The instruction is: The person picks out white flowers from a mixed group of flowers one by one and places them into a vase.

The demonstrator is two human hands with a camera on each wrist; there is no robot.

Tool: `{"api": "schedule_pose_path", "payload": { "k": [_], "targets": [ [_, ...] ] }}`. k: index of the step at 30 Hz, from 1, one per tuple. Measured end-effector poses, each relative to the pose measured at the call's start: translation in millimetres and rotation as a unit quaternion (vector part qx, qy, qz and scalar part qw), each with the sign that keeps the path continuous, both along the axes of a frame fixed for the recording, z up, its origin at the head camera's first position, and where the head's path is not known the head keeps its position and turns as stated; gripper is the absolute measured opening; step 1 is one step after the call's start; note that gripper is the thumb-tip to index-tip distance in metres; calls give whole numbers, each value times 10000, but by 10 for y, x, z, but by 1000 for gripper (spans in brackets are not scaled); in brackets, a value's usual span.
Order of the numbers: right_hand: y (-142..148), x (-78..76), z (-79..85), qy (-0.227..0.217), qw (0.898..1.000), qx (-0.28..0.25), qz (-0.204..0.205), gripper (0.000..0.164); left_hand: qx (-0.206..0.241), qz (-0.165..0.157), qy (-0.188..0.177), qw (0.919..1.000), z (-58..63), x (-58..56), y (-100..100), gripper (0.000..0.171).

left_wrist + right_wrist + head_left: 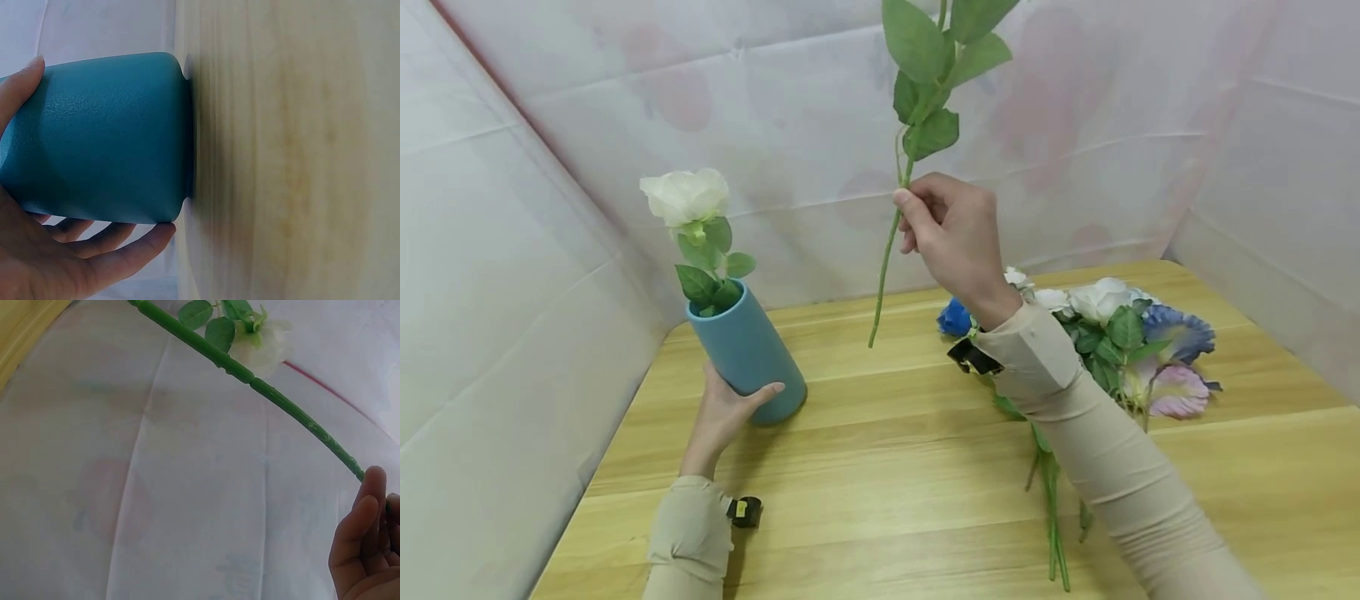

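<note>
A blue vase (748, 358) stands at the left of the table with a white artificial rose (685, 197) in it. My left hand (726, 412) holds the vase low on its side, thumb across the front; the left wrist view shows the fingers curved around the vase wall (112, 137). Up in the air to the right of the vase, my right hand (955, 229) pinches a green leafy flower stem (886, 267) between thumb and fingers. The stem's lower end hangs free above the table. Its top runs out of the head view, so its bloom is hidden.
On the right of the wooden table (850, 500) lies a pile of artificial flowers: a blue rose (955, 318), white blooms (1101, 300), a blue-violet flower (1176, 332) and a pink one (1180, 392). My right forearm partly covers them. Fabric walls (790, 167) enclose the table's back and sides.
</note>
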State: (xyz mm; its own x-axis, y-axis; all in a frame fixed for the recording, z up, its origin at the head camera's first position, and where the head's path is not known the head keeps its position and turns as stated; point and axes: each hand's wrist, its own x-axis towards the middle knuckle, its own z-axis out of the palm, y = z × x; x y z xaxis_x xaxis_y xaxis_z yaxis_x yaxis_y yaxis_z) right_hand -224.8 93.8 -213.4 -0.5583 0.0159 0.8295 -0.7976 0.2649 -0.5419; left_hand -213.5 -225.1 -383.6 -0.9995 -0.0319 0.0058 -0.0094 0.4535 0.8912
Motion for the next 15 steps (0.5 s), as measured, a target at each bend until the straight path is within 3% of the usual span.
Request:
{"api": "schedule_pose_path", "payload": {
  "k": [7, 15],
  "targets": [
    [-57, -42, 13, 130, 9999, -47, -21, 16, 21, -69, 62, 10000, -11, -28, 26, 116],
    [-227, -194, 23, 543, 9978, 347, -149, 12, 21, -89, 31, 10000, -4, -26, 12, 115]
  ]
}}
